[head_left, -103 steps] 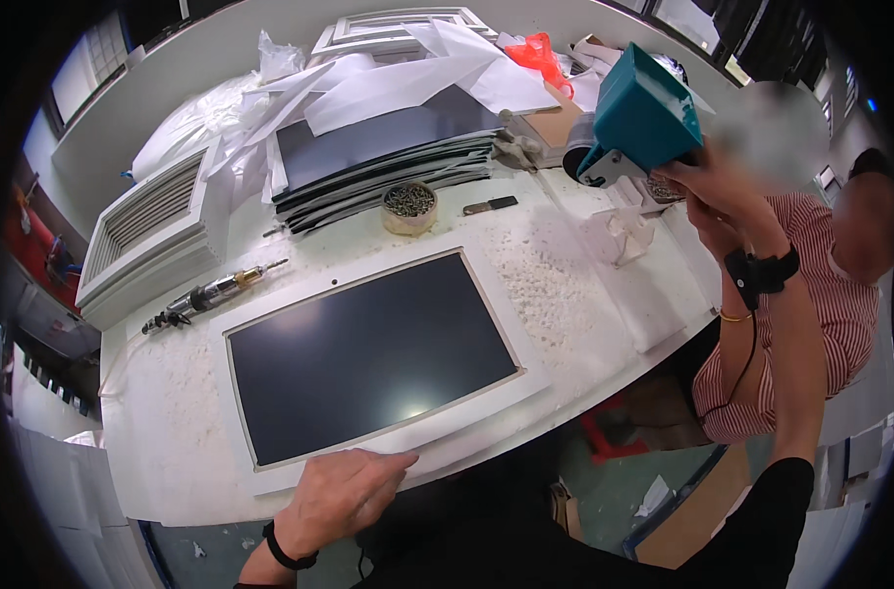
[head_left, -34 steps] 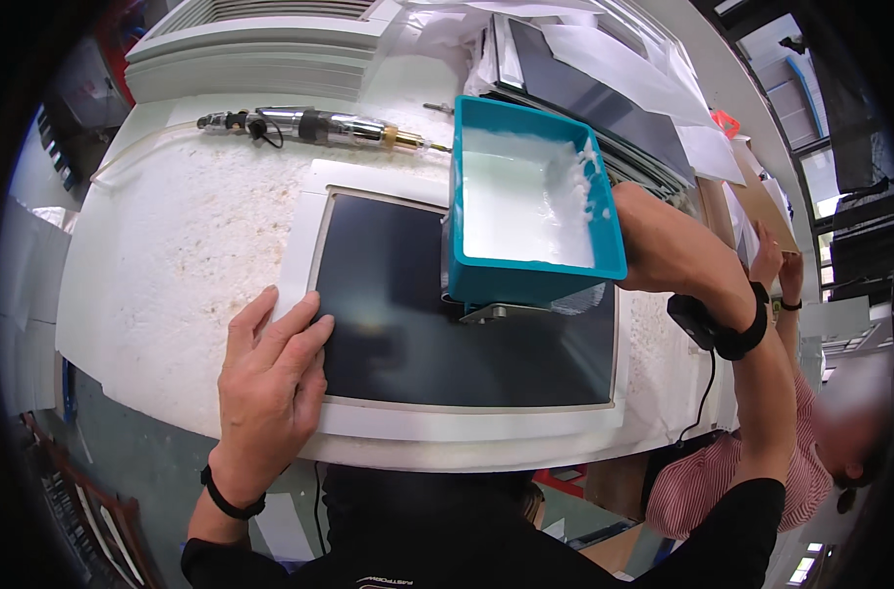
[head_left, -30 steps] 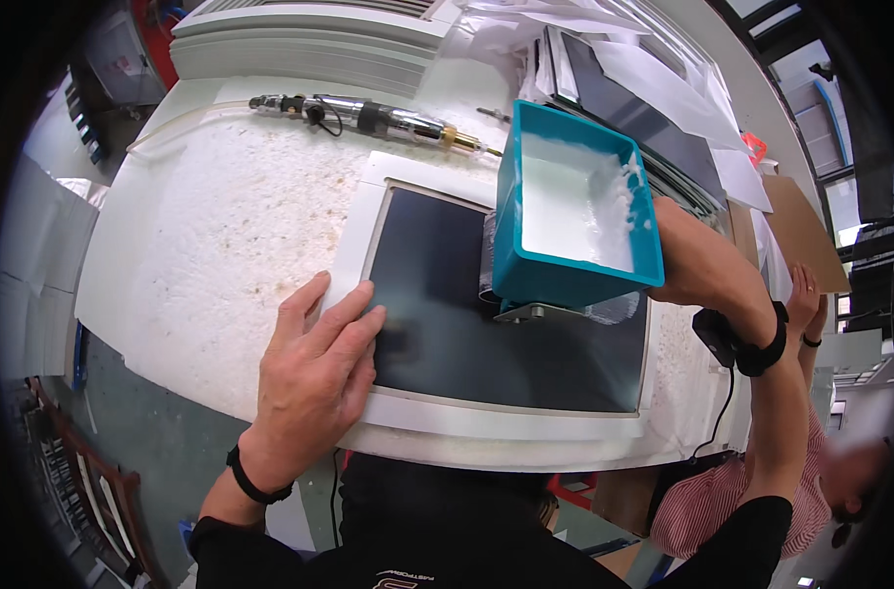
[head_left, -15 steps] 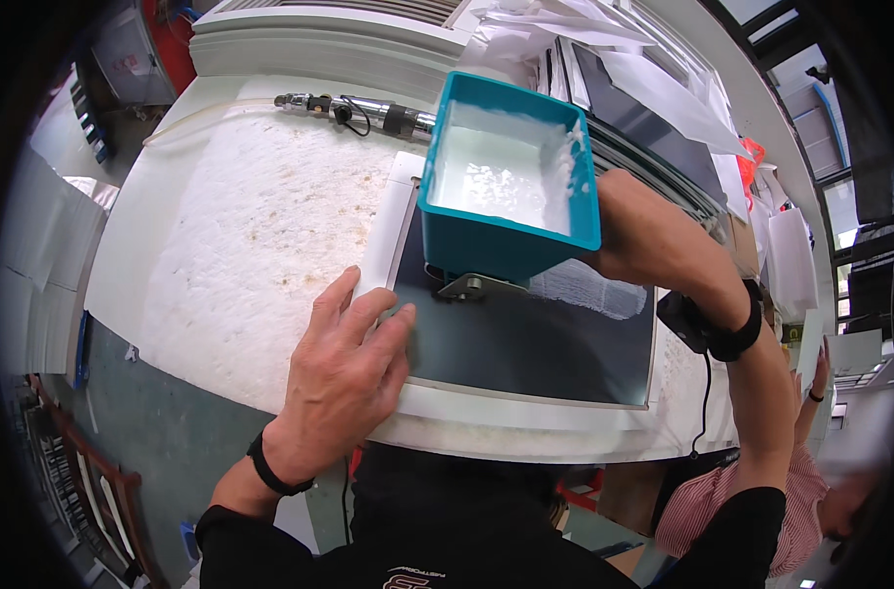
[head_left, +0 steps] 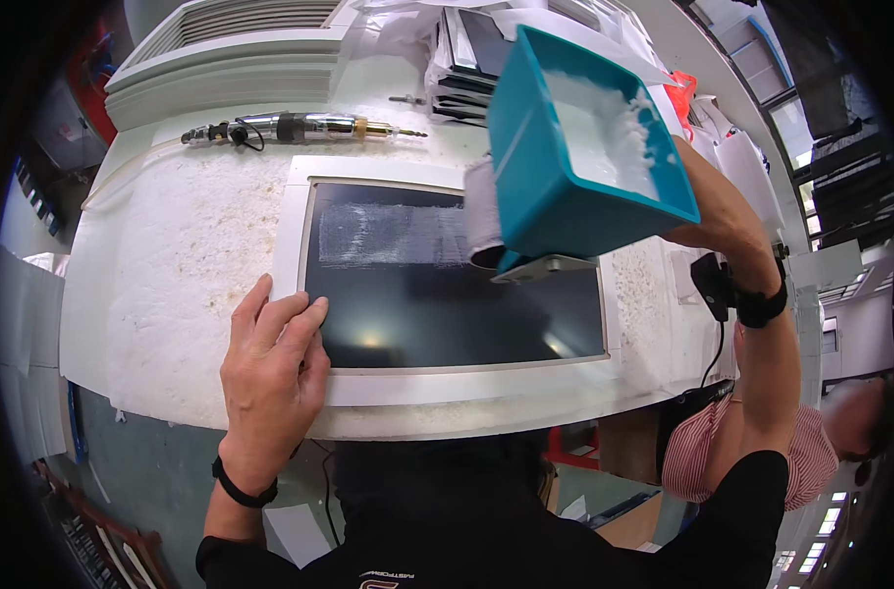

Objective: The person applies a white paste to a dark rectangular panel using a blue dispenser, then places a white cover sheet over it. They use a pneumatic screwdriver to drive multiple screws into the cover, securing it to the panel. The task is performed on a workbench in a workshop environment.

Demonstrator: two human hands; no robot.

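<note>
Applicator with roller above a framed dark panel, both hands at work.
The left hand (head_left: 275,378) lay with its fingers partly spread, grasping nothing, the fingertips against the left rail of the white frame (head_left: 466,385). The right hand (head_left: 707,201) had hold of the teal box (head_left: 565,211); its fingers were hidden behind the box, so how far they were curled could not be told. The box, containing white liquid (head_left: 599,137), was tilted over the right part of the dark panel (head_left: 447,319), its roller (head_left: 482,211) at the right end of a whitish streak (head_left: 388,236). Beyond the frame, a power screwdriver (head_left: 299,128) lay on the white table (head_left: 201,245).
</note>
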